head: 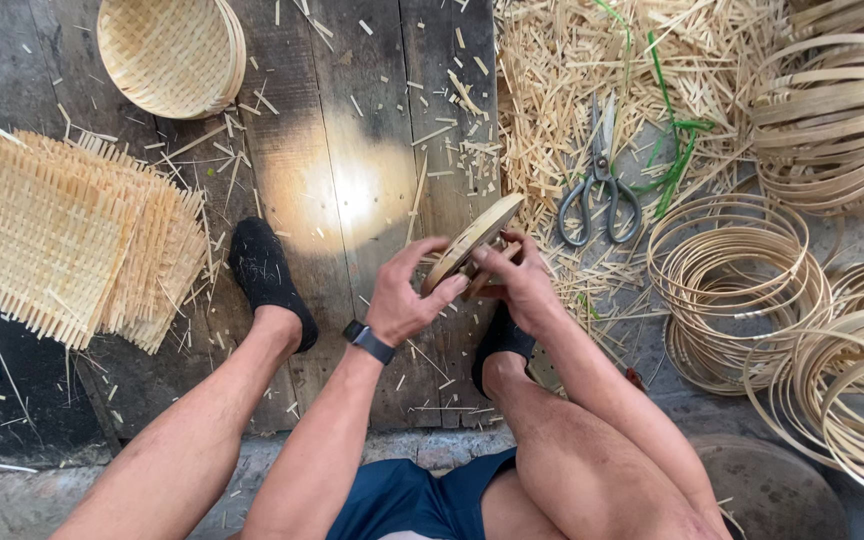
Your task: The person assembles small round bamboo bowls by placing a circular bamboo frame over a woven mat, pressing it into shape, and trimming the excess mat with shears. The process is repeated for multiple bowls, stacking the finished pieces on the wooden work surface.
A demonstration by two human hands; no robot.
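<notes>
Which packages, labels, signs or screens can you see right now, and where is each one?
Smartwatch: on the left wrist, just behind the left hand; dark band and dark casing, its screen face turned out of view.
No packages, labels or signs show anywhere among the bamboo work on the floor.

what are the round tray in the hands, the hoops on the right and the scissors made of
Round tray: seemingly woven bamboo strips in a bent rim, pale tan and unvarnished. Hoops: thin bent bamboo or cane strips, the same matte straw colour. Scissors: metal, dull grey, with bare looped handles, probably steel.
</notes>
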